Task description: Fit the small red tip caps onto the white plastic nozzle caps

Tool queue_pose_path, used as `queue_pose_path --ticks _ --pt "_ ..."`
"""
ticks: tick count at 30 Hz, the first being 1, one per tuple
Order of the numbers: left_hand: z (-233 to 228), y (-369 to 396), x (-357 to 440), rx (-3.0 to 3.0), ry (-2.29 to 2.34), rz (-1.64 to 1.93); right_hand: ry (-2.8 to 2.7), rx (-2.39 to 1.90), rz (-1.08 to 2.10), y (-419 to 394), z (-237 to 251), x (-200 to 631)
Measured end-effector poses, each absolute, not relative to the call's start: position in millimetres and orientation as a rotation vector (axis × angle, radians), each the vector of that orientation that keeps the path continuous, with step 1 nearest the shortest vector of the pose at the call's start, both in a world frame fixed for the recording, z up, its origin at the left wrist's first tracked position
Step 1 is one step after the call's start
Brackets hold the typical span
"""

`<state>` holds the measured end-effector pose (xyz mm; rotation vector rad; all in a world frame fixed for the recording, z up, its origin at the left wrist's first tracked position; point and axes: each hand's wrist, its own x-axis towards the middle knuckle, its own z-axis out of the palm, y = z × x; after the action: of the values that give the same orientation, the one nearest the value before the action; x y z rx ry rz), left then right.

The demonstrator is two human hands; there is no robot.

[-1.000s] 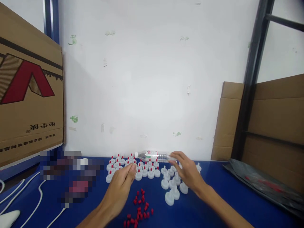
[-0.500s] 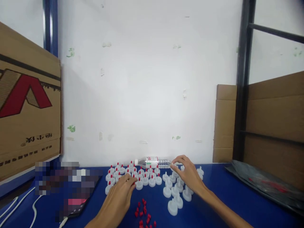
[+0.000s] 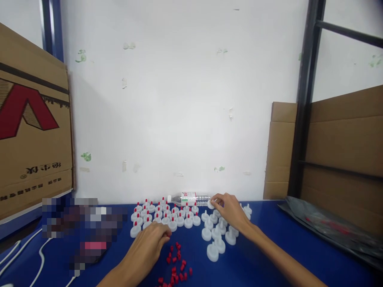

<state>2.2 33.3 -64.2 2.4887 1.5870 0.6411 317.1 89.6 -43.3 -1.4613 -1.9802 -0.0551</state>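
Observation:
My right hand (image 3: 229, 209) pinches a white nozzle cap (image 3: 210, 205) by its top, at the base end of a clear plastic bottle (image 3: 189, 198) lying on its side. Below that hand stand several white nozzle caps (image 3: 212, 252) with bare spouts. My left hand (image 3: 151, 244) has its fingers curled together, between the white caps with red tips (image 3: 188, 221) and the loose small red tips (image 3: 174, 260). Whatever its fingertips hold, if anything, is hidden.
The blue table (image 3: 251, 259) meets a white wall. A large cardboard box (image 3: 36, 119) stands at left, near white cables (image 3: 42, 259) and a blurred-out patch. A grey plastic bag (image 3: 323, 223) lies at right, before a dark metal post (image 3: 302, 119) and cardboard.
My left hand has drawn back from the red-tipped caps toward the loose red tips. More of the white cap shows under my right fingertips. The whole view has shifted slightly.

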Motion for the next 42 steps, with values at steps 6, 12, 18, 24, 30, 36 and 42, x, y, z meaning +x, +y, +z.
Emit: queue_pose_path --ticks 6,12,18,24,30,36,42 --pt "-71 32 4 2.580 1.516 0.560 -2.167 -1.576 -0.061 114 -45 310" --pt "-82 35 3 2.545 1.479 0.600 -2.143 -1.562 -0.212 103 -38 302" --pt "-73 31 -1 2.580 1.457 0.669 -2.290 -1.210 -0.234 62 -19 275" --pt "-50 31 -3 2.465 1.740 0.736 -2.546 -0.918 -0.148 42 -26 228" --pt "-42 29 -1 2.404 1.835 0.802 -2.660 -0.846 -0.239 51 -35 205" --pt "-47 18 9 2.383 1.463 1.049 -2.602 -0.597 -0.349 36 -24 216" --pt "-44 -1 19 2.560 1.094 1.011 -2.560 -0.580 -0.458 10 -30 231"
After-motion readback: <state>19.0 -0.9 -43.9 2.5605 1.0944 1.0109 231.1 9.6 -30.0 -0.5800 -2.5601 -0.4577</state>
